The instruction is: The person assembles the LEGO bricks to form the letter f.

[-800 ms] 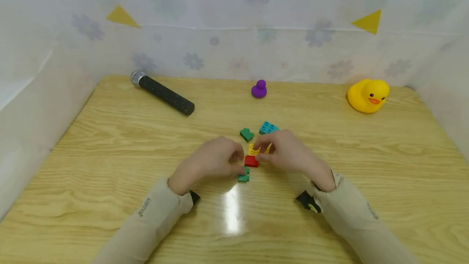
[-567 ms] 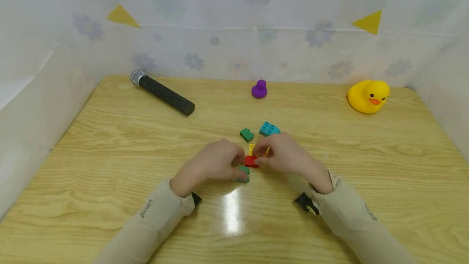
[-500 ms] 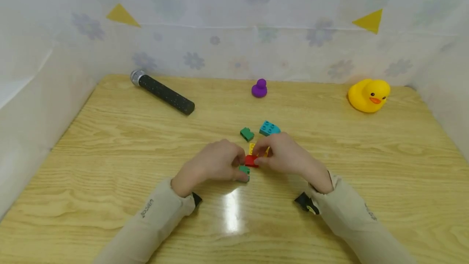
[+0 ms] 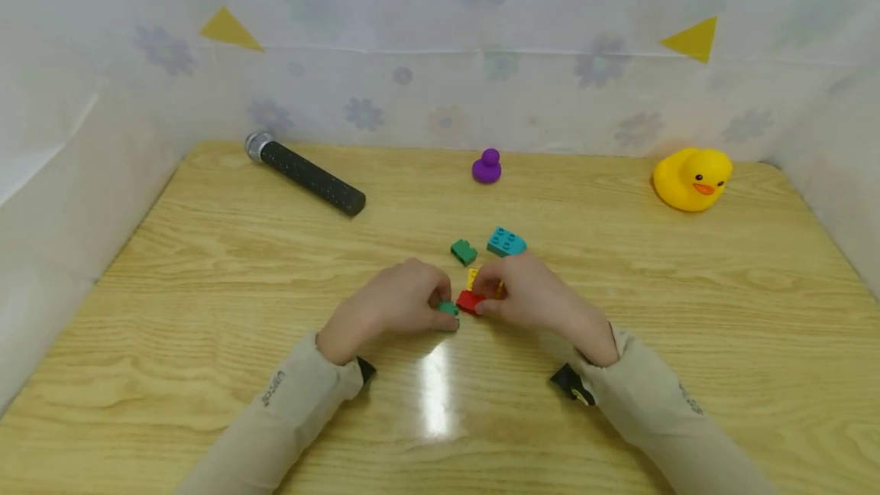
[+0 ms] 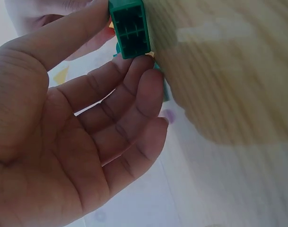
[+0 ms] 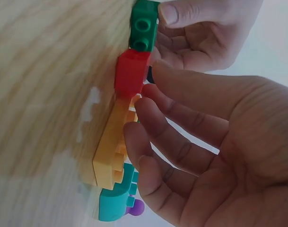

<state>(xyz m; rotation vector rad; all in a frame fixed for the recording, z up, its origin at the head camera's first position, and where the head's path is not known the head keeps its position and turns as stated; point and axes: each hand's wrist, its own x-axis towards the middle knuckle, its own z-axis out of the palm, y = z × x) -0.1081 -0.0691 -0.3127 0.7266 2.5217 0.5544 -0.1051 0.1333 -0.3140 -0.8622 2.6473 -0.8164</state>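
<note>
Thumb and fingertips of my left hand pinch a small green building block. Its hollow underside faces the left wrist view, where the block sits between thumb and fingertips. My right hand pinches a red block by thumb and index finger, just right of the green one. The green block's studs and the red block show in the right wrist view. Behind the red block lies a long yellow block, partly hidden by my right hand in the head view.
A second green block and a teal block lie just beyond my hands. Further back on the wooden table are a black microphone, a small purple duck and a large yellow duck. A flowered cloth hangs behind.
My left hand has closed on the green block and shifted it slightly left and away from me. My right fingers have come onto the red block, which has turned a little.
</note>
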